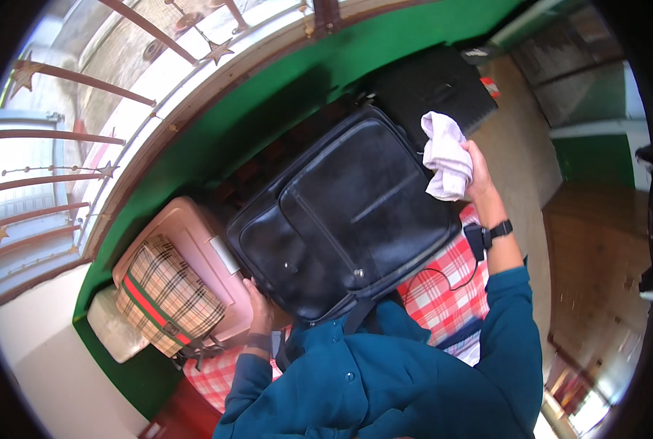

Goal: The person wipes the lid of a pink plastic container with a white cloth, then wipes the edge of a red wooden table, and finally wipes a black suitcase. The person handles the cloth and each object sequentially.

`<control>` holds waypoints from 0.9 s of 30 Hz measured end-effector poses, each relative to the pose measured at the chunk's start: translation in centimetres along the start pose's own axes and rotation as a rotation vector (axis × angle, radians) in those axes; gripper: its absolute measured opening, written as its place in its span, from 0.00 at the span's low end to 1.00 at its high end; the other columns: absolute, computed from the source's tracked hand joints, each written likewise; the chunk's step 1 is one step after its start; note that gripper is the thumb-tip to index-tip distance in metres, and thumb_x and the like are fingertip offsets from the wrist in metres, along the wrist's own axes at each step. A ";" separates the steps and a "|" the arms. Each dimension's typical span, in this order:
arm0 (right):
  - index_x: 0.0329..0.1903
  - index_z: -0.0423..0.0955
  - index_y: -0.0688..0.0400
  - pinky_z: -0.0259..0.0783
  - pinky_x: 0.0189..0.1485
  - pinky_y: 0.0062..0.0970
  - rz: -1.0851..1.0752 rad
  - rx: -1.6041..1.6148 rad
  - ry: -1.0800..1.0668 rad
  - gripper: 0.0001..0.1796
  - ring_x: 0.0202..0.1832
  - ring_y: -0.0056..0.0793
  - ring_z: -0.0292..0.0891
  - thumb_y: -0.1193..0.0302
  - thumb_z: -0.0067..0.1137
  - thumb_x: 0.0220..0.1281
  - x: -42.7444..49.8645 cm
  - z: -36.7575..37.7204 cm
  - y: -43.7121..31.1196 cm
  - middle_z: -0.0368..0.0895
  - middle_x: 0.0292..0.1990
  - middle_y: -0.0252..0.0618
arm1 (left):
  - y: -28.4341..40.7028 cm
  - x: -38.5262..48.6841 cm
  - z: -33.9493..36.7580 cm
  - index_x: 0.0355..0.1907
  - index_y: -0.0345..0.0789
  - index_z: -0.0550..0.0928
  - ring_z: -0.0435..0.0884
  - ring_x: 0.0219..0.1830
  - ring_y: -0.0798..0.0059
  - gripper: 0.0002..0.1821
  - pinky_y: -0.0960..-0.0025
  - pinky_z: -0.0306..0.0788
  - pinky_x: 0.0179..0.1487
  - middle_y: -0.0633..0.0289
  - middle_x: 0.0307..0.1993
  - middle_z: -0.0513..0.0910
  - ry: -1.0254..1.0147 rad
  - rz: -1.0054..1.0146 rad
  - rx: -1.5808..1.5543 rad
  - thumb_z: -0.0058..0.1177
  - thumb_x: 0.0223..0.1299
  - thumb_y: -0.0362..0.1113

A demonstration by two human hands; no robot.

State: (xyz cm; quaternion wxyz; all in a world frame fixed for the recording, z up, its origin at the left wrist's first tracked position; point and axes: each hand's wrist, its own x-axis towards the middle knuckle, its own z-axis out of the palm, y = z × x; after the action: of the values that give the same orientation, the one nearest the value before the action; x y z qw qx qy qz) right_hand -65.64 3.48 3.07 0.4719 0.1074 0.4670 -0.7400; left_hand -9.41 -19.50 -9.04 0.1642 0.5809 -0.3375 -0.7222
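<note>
A large black suitcase (354, 203) with zipped front pockets lies in front of me, its near edge close to my shirt. My right hand (475, 170) grips a crumpled pale cloth (446, 156) above the suitcase's right end. At the opposite end, my left hand (259, 307) rests against the suitcase's lower left side, fingers pointing up; part of the hand is hidden, and whether it grips the edge is unclear. Beside that hand stands a pink plastic storage box (225, 307) with a plaid bag (173, 296) on its lid.
Behind the suitcase runs a green wall (282, 104) below a barred window (85, 137). Another black case (430, 88) stands at the far right. Red-and-white checked fabric (441, 274) lies under and beside me. A wrapped white bundle (115, 324) sits left of the bag.
</note>
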 end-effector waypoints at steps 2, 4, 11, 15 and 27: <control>0.55 0.72 0.65 0.81 0.47 0.37 0.132 -0.081 0.003 0.25 0.42 0.39 0.84 0.59 0.42 0.67 6.9 -0.2 -0.9 0.85 0.42 0.47 | 0.0 -0.3 0.9 0.66 0.33 0.69 0.73 0.63 0.62 0.40 0.59 0.66 0.69 0.57 0.61 0.76 0.063 -0.126 -0.114 0.26 0.73 0.66; 0.53 0.74 0.66 0.81 0.48 0.37 0.309 -0.163 -0.025 0.25 0.42 0.40 0.84 0.59 0.39 0.68 12.1 -1.2 -0.2 0.85 0.42 0.48 | -0.8 -0.4 1.2 0.66 0.32 0.69 0.73 0.63 0.61 0.40 0.58 0.66 0.69 0.56 0.61 0.76 0.076 -0.198 -0.232 0.28 0.72 0.67; 0.55 0.77 0.60 0.78 0.53 0.36 0.597 -0.043 -0.040 0.29 0.45 0.35 0.83 0.50 0.35 0.75 17.7 -4.7 3.0 0.86 0.46 0.41 | -3.7 -0.9 -1.5 0.63 0.35 0.73 0.74 0.61 0.62 0.39 0.56 0.70 0.64 0.58 0.57 0.79 0.045 -0.306 -0.179 0.37 0.68 0.68; 0.59 0.75 0.59 0.77 0.54 0.31 0.561 0.041 -0.127 0.19 0.46 0.33 0.82 0.63 0.50 0.72 17.7 -2.9 3.9 0.85 0.45 0.40 | -3.4 -2.4 -1.2 0.63 0.35 0.73 0.74 0.61 0.62 0.39 0.56 0.70 0.64 0.58 0.57 0.79 0.071 -0.348 -0.219 0.37 0.68 0.68; 0.59 0.74 0.59 0.76 0.55 0.30 0.505 -0.041 -0.064 0.19 0.47 0.31 0.81 0.64 0.50 0.72 16.2 -2.7 4.8 0.84 0.47 0.40 | -2.8 -2.3 -0.2 0.63 0.35 0.73 0.74 0.60 0.62 0.39 0.56 0.69 0.63 0.58 0.58 0.78 0.035 -0.387 -0.288 0.38 0.68 0.68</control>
State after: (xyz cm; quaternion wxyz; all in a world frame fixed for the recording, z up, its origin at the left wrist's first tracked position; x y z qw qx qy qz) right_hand -71.14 -4.67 -10.95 0.6582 0.1877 0.4251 -0.5923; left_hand -8.19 -16.08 -9.32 0.1096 0.6178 -0.1106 -0.7708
